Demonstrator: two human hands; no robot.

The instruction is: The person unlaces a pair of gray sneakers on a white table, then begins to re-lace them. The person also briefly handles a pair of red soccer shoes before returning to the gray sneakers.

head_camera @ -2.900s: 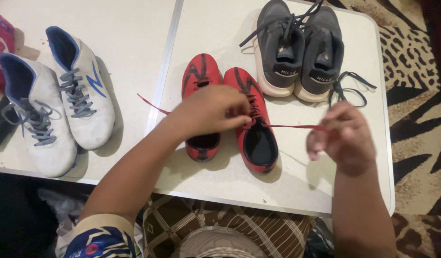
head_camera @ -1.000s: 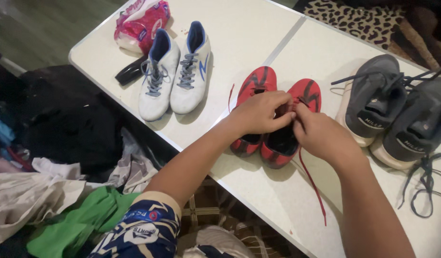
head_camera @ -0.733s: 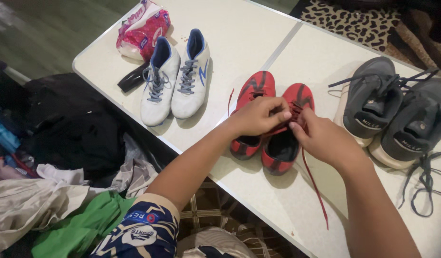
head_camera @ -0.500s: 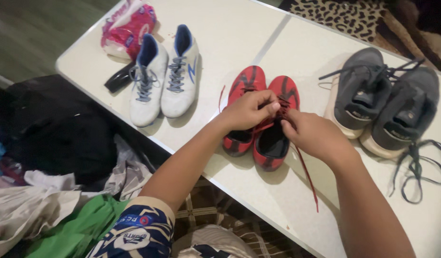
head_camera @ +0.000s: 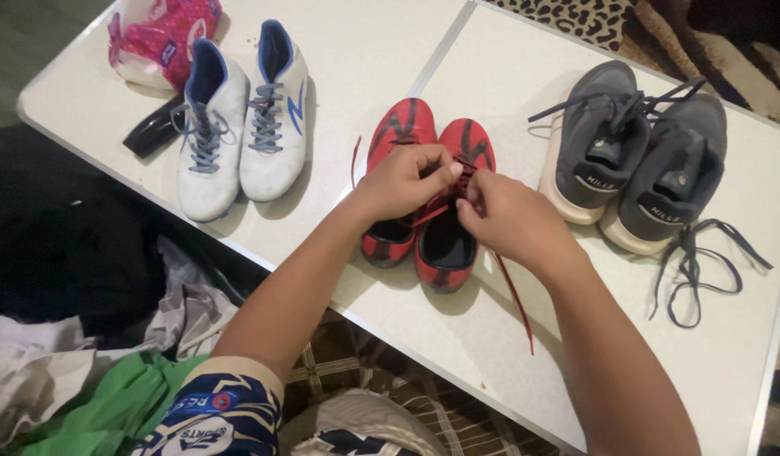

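Two hands lacing a red boot (head_camera: 445, 228)
Left hand (head_camera: 402, 181) and right hand (head_camera: 508, 219) pinch its red lace (head_camera: 512, 291); no knot yet, one end trails loose.

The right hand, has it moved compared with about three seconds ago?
Yes. The right hand was out to the right of the red shoes, pulling the red lace taut; now it sits against the right red shoe, meeting the left hand.

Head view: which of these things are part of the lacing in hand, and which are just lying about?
In hand: red boots; red lace; left hand and right hand, both pinching the lace.

Lying about: white and blue boots; grey trainers; pink packet; black object; clothes pile.
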